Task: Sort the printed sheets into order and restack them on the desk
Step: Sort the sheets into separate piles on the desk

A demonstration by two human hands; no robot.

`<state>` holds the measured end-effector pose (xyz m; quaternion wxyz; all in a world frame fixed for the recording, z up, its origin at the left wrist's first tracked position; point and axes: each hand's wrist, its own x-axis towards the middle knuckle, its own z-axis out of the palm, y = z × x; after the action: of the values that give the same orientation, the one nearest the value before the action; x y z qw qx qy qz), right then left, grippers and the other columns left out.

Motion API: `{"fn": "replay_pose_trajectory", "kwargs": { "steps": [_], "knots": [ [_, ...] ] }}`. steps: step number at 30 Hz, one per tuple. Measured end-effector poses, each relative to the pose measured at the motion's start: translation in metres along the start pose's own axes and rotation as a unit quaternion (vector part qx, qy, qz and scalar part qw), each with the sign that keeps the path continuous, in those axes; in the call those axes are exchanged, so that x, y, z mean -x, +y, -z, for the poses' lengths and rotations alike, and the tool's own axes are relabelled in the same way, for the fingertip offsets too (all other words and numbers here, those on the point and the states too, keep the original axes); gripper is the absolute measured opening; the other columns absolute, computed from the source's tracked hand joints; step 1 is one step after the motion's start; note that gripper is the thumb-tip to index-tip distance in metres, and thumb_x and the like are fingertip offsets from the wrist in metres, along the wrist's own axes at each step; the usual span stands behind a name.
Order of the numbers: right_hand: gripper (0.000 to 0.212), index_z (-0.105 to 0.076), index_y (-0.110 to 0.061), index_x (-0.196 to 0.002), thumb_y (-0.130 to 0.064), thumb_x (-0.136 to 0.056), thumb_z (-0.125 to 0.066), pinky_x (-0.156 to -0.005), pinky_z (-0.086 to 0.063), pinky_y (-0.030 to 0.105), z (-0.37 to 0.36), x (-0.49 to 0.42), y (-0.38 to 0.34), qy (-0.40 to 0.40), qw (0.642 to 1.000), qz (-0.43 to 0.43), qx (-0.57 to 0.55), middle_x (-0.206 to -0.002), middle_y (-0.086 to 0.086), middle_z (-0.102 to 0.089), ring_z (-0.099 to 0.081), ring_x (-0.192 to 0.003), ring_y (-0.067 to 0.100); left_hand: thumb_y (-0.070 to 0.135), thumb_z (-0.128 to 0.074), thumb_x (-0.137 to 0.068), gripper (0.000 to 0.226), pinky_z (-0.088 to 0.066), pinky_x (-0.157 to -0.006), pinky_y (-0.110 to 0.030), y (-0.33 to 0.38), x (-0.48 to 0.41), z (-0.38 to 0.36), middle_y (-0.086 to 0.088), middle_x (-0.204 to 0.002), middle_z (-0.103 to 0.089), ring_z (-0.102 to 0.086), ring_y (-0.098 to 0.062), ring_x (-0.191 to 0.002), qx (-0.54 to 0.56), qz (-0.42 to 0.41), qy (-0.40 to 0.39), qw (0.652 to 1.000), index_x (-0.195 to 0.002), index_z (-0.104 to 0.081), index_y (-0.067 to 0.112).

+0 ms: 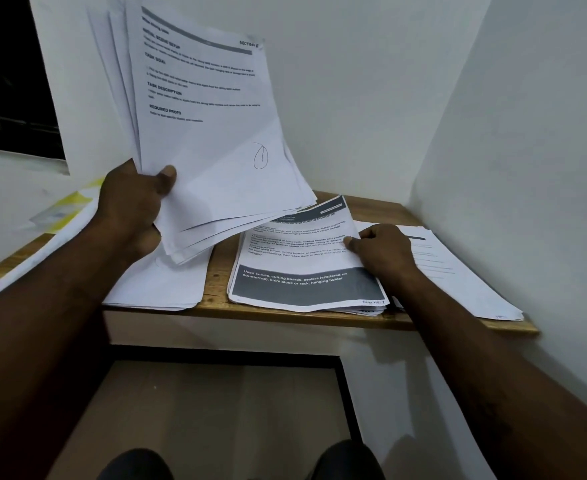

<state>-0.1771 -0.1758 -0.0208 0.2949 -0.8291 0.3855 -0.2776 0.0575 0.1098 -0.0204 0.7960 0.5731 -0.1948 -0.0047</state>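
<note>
My left hand (134,202) grips a fanned bundle of printed sheets (212,133), held upright above the wooden desk (216,289); its top page carries headings and a hand-drawn circled mark. My right hand (384,251) pinches the right edge of the top sheet of a middle stack (302,265), a page with a dark grey band and white text. Under the raised bundle a plain white stack (160,289) lies at the desk's front left. Another sheet pile (458,275) lies to the right, partly under my right hand.
White walls close in behind and on the right of the narrow desk. More papers, some with yellow (67,209), slope off at the left. A dark window (8,74) is at the upper left. Below the desk is a brown floor, with my feet (347,462) at the bottom edge.
</note>
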Motion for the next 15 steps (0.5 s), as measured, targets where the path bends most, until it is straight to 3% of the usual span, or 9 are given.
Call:
{"fn": "replay_pose_trajectory", "kwargs": {
  "steps": [3,6,10,13,15],
  "knots": [
    [0.031,-0.072,-0.015,-0.082,-0.044,-0.088,-0.080,-0.071,-0.046,0.032,0.003,-0.001,-0.001,0.004,1.000,0.003,-0.008,-0.089,-0.003,-0.073,-0.067,-0.094,0.020,0.037,-0.083,-0.081,0.044,-0.054,-0.105,-0.050,0.000,-0.001,0.001,0.011,-0.122,-0.076,-0.070,-0.025,-0.117,0.007,0.008,-0.007,1.000,-0.123,-0.071,0.029],
    [0.035,-0.074,-0.022,-0.096,-0.054,-0.083,-0.080,-0.090,-0.054,0.037,0.009,-0.001,-0.001,0.038,0.999,0.026,0.001,-0.103,-0.004,-0.075,-0.069,-0.101,0.021,0.036,-0.084,-0.082,0.050,-0.055,-0.103,-0.051,0.000,-0.003,0.002,0.009,-0.123,-0.076,-0.070,-0.027,-0.117,0.012,0.011,-0.013,1.000,-0.129,-0.070,0.027],
    [0.035,-0.069,-0.028,-0.084,-0.061,-0.073,-0.075,-0.085,-0.061,0.043,0.021,0.002,-0.003,0.074,0.995,0.069,0.024,-0.086,-0.009,-0.075,-0.074,-0.084,0.017,0.035,-0.084,-0.082,0.053,-0.054,-0.104,-0.051,0.000,-0.003,0.000,0.007,-0.124,-0.076,-0.070,-0.028,-0.118,0.017,0.012,-0.025,0.999,-0.132,-0.069,0.025],
    [0.028,-0.072,-0.029,-0.079,-0.055,-0.073,-0.079,-0.081,-0.063,0.046,0.030,0.007,-0.005,0.052,0.994,0.099,0.005,-0.080,-0.010,-0.075,-0.073,-0.081,0.013,0.031,-0.082,-0.087,0.047,-0.054,-0.104,-0.051,0.000,0.000,-0.005,0.007,-0.123,-0.076,-0.070,-0.027,-0.117,0.017,0.012,-0.025,0.999,-0.131,-0.070,0.024],
    [0.025,-0.075,-0.030,-0.081,-0.053,-0.077,-0.083,-0.086,-0.060,0.042,0.034,0.012,-0.005,0.008,0.992,0.122,0.024,-0.086,-0.013,-0.075,-0.071,-0.088,0.008,0.034,-0.083,-0.084,0.049,-0.054,-0.104,-0.052,0.000,0.002,-0.008,0.008,-0.123,-0.076,-0.070,-0.028,-0.117,0.015,0.014,-0.027,0.999,-0.130,-0.070,0.025]
  ]
}}
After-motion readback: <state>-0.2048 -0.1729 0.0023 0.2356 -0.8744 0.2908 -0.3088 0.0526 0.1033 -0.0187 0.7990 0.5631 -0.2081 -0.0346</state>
